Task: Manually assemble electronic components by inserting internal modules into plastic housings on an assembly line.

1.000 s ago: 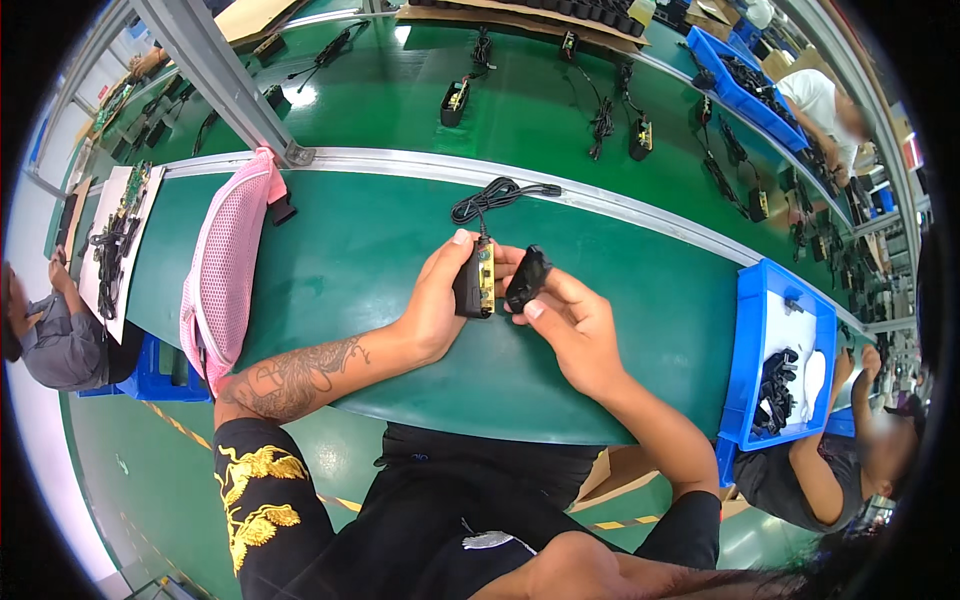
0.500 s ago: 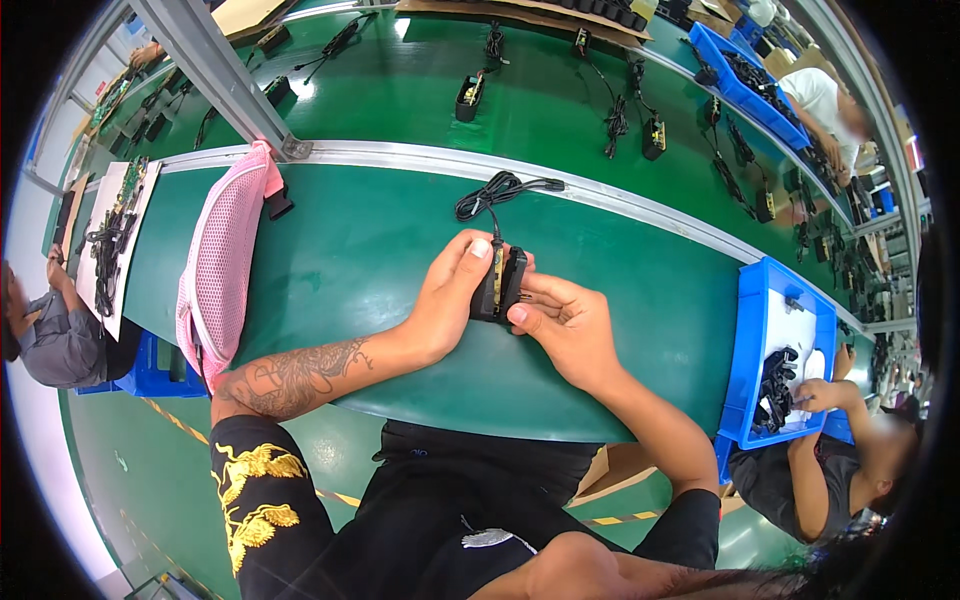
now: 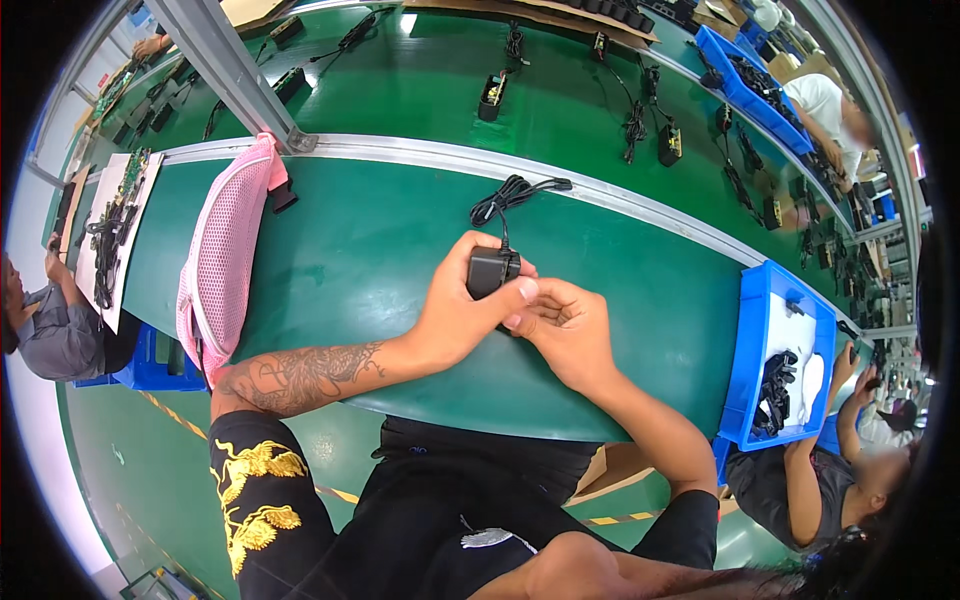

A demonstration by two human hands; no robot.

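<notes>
From the head view, my left hand (image 3: 462, 315) is wrapped around a black adapter (image 3: 491, 271) mid-surface, near the far edge; my right hand (image 3: 562, 327) pinches its near end. At the right edge, a blue bin (image 3: 757, 300) holds black parts (image 3: 775, 385) and white pieces.

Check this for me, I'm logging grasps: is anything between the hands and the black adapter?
Nothing visible. The left hand is wrapped around the adapter, thumb on its front, and the right hand touches its lower edge. Its cord trails away from the hands across the green table.
</notes>
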